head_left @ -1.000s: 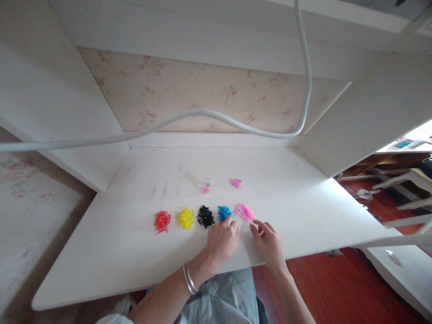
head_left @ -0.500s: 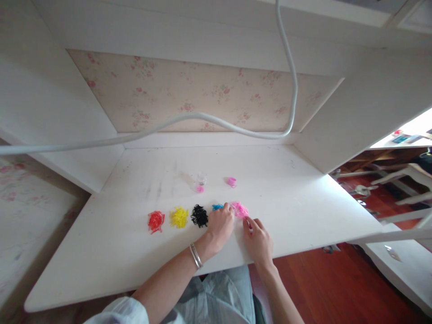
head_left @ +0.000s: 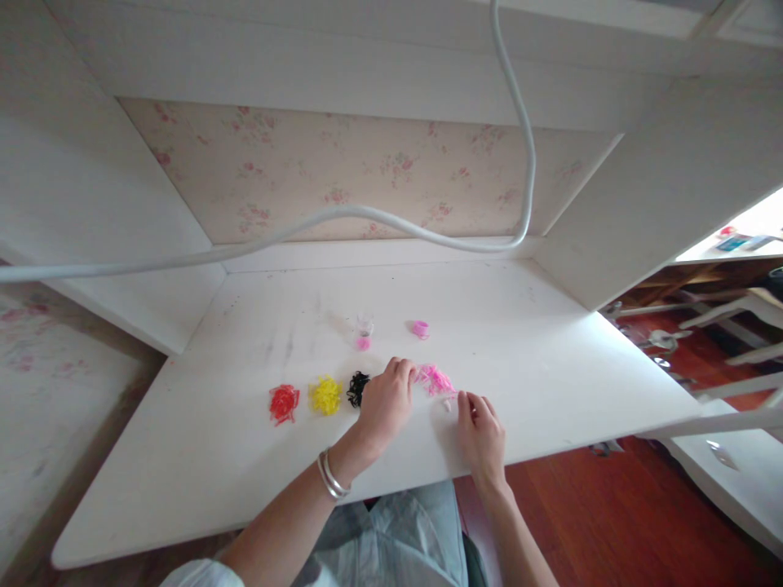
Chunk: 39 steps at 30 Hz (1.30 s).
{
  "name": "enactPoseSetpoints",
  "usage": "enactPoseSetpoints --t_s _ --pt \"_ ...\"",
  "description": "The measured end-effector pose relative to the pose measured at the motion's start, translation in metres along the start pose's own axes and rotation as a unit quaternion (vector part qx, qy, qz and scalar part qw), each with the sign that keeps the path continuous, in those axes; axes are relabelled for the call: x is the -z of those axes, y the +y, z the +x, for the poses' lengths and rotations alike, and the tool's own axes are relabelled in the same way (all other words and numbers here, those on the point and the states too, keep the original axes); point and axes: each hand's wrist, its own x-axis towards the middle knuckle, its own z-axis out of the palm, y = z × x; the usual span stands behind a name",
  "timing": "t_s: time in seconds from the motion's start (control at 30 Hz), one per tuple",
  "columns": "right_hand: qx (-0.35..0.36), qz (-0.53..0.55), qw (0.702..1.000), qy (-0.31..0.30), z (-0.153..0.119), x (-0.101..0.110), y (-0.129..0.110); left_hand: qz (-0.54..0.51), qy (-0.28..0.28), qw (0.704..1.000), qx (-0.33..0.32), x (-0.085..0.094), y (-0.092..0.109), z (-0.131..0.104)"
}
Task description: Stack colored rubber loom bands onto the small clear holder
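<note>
Left and right hands at either side of a loose pile of thin pink plastic-like strands (head_left: 435, 379) on a white tabletop (head_left: 538, 359).
Left hand (head_left: 387, 398): fingers bunched, tips obscured, partly covering a black strand pile (head_left: 356, 389). Right hand (head_left: 482, 430): thumb and fingertips drawn together; cannot tell whether either grips a strand. Small pale object (head_left: 447, 405) beside it, too blurred to identify.
</note>
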Motion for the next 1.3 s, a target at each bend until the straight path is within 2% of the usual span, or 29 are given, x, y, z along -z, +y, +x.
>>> enactPoseSetpoints --t_s 0.2,0.37,0.47,0.57,0.73,0.93,1.3 --pt "-0.063 0.055 0.995 0.063 -0.002 0.003 0.005 -0.125 0.092 0.987 -0.031 0.040 -0.023 0.006" --pt "-0.072 0.071 0.992 0.075 -0.003 0.003 0.007 -0.120 0.174 0.977 -0.016 0.078 -0.044 0.026" --pt "-0.065 0.075 0.993 0.064 -0.003 0.002 0.006 -0.090 0.215 0.972 -0.016 0.089 -0.055 0.041" --pt "-0.060 0.075 0.994 0.057 -0.004 0.002 0.006 -0.066 0.222 0.973 -0.023 0.090 -0.064 0.055" --pt "-0.046 0.080 0.994 0.052 -0.005 0.003 0.005 -0.046 0.195 0.979 -0.032 0.083 -0.072 0.067" --pt "-0.042 0.079 0.995 0.050 -0.006 0.003 0.004 -0.060 0.186 0.980 -0.031 0.078 -0.077 0.073" --pt "-0.039 0.100 0.993 0.054 -0.005 0.002 0.005 -0.093 0.163 0.982 -0.012 0.079 -0.076 0.075"
